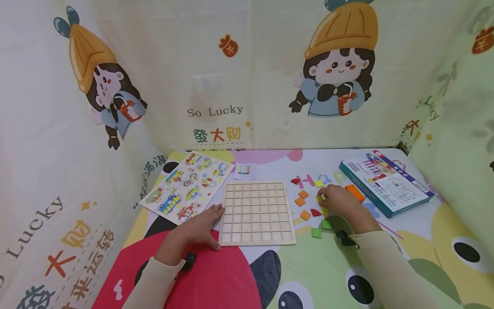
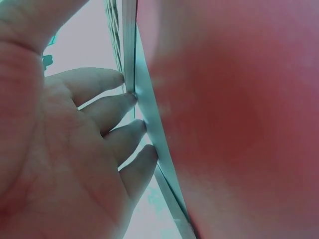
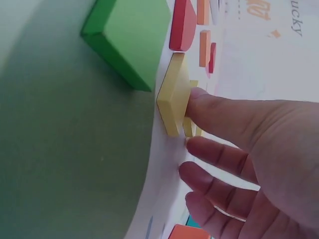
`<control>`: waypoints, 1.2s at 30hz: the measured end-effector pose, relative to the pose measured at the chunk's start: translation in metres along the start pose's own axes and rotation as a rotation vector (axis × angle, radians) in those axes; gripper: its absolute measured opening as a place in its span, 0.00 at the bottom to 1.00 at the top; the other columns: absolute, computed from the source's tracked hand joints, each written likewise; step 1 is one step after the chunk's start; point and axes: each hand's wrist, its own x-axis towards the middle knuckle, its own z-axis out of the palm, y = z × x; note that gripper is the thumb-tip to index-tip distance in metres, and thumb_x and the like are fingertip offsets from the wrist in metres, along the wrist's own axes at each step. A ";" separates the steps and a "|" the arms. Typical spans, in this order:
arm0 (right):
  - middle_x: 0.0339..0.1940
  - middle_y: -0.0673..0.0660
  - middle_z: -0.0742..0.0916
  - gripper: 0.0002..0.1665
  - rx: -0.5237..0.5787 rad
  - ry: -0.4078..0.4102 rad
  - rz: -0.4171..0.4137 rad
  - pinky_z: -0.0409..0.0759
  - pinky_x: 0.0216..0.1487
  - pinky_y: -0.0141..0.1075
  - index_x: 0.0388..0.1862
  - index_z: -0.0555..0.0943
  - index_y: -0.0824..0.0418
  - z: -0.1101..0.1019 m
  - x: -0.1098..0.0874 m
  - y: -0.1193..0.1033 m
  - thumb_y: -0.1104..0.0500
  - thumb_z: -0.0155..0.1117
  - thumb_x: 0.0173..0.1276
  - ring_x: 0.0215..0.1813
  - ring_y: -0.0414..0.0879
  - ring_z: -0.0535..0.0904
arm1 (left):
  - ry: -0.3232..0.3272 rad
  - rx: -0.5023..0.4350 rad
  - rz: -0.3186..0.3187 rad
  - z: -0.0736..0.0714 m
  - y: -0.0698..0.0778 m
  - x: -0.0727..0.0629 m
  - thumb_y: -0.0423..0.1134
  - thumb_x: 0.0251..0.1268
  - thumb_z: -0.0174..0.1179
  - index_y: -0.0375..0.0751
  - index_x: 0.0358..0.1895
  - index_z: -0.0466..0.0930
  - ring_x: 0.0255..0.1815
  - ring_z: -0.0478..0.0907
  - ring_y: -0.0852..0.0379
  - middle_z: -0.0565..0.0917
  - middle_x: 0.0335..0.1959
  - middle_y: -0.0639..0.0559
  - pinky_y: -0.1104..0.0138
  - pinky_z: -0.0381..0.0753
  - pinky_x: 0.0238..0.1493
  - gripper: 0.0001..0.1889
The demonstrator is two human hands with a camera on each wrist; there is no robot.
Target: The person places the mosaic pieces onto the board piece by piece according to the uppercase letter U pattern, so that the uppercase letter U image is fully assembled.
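Observation:
A square wooden grid board (image 1: 257, 214) of small compartments lies flat at the middle of the table. My left hand (image 1: 198, 227) rests at its left edge, fingers and thumb spread; the left wrist view shows fingertips (image 2: 149, 152) against the board's side (image 2: 149, 104). Right of the board, my right hand (image 1: 339, 204) pinches a yellow tile (image 1: 320, 198) with thumb and forefinger. Another yellow tile (image 3: 173, 97) lies just in front of the thumb in the right wrist view, and a further yellow tile (image 1: 319, 183) sits beyond. A green tile (image 3: 127, 40) is close by.
Orange tiles (image 1: 305, 215), red pieces (image 1: 315, 212) and green tiles (image 1: 316, 233) lie scattered between board and right hand. An orange piece (image 1: 355, 193) and a boxed set (image 1: 386, 182) are at the right. A sticker-like picture sheet (image 1: 200, 171) and small pattern card (image 1: 245, 171) lie behind.

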 end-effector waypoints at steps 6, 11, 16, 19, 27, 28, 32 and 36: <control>0.53 0.62 0.82 0.21 0.001 -0.038 -0.005 0.75 0.55 0.57 0.57 0.81 0.58 0.004 -0.001 -0.003 0.56 0.68 0.66 0.52 0.58 0.74 | 0.003 -0.010 -0.007 0.008 -0.006 -0.005 0.57 0.34 0.80 0.47 0.77 0.56 0.77 0.46 0.48 0.56 0.76 0.53 0.52 0.70 0.63 0.61; 0.55 0.62 0.80 0.20 -0.013 -0.022 -0.035 0.74 0.56 0.58 0.57 0.81 0.56 0.006 -0.001 -0.004 0.55 0.67 0.67 0.53 0.59 0.74 | 0.028 0.015 0.002 0.008 -0.007 -0.006 0.58 0.33 0.80 0.46 0.76 0.57 0.77 0.47 0.47 0.56 0.76 0.53 0.52 0.70 0.63 0.61; 0.57 0.63 0.79 0.21 0.012 -0.020 -0.024 0.75 0.54 0.58 0.58 0.80 0.57 0.004 0.002 -0.001 0.53 0.66 0.68 0.53 0.59 0.74 | 0.029 0.027 0.015 0.006 -0.007 -0.003 0.60 0.33 0.79 0.49 0.77 0.56 0.77 0.46 0.47 0.51 0.78 0.52 0.54 0.77 0.57 0.61; 0.57 0.64 0.78 0.23 0.029 -0.012 -0.009 0.75 0.54 0.58 0.60 0.79 0.59 0.002 0.003 0.000 0.52 0.65 0.68 0.53 0.58 0.74 | 0.019 0.026 0.035 0.004 -0.006 0.001 0.62 0.33 0.78 0.49 0.77 0.55 0.77 0.44 0.48 0.48 0.79 0.53 0.55 0.75 0.58 0.62; 0.55 0.63 0.78 0.24 0.026 0.025 -0.058 0.75 0.56 0.56 0.60 0.79 0.61 -0.002 0.010 -0.005 0.51 0.65 0.69 0.54 0.58 0.75 | 0.052 0.041 0.088 0.000 -0.003 0.021 0.67 0.31 0.76 0.41 0.77 0.52 0.78 0.43 0.47 0.48 0.79 0.47 0.53 0.65 0.67 0.67; 0.56 0.62 0.78 0.24 0.025 0.026 -0.062 0.75 0.56 0.56 0.60 0.79 0.61 -0.001 0.011 -0.006 0.51 0.65 0.69 0.55 0.59 0.74 | 0.054 0.039 0.085 0.000 -0.004 0.022 0.67 0.30 0.76 0.40 0.77 0.52 0.78 0.43 0.47 0.48 0.79 0.47 0.53 0.64 0.67 0.67; 0.56 0.62 0.78 0.24 0.015 0.038 -0.088 0.75 0.57 0.55 0.60 0.78 0.61 0.002 0.015 -0.012 0.51 0.65 0.69 0.54 0.59 0.74 | 0.054 0.028 0.078 0.004 -0.006 0.022 0.68 0.29 0.76 0.41 0.77 0.51 0.78 0.42 0.49 0.46 0.79 0.48 0.53 0.63 0.68 0.69; 0.55 0.61 0.79 0.23 0.030 0.049 -0.100 0.75 0.56 0.55 0.60 0.77 0.59 0.004 0.018 -0.019 0.53 0.65 0.69 0.54 0.58 0.74 | 0.058 0.010 0.091 0.007 -0.009 0.021 0.70 0.29 0.75 0.42 0.78 0.51 0.78 0.40 0.50 0.45 0.79 0.49 0.53 0.63 0.68 0.69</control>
